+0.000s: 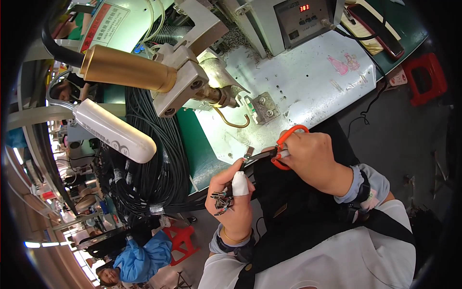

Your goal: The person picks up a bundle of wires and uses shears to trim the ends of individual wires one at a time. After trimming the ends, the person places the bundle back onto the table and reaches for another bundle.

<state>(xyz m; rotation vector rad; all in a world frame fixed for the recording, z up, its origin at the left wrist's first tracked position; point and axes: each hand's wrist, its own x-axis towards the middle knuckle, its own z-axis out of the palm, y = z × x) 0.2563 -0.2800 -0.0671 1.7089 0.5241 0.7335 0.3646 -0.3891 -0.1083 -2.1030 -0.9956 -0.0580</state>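
My left hand is closed, pinching a small metal connector piece between its index finger and its thumb, which wears a white finger cot. Several more small metal connectors lie against the same palm, kept in by the curled fingers. My right hand grips scissors with orange loop handles. Their dark blades point left and reach to the pinched piece; whether they touch it I cannot tell. Just beyond both hands, a small metal fixture block sits on the silvery work plate.
A soldering head with a gold barrel overhangs the plate, its curved brass tube beside the fixture. A white lamp hangs left, above bundled black cables. Behind stands a control box. A person in blue sits lower left.
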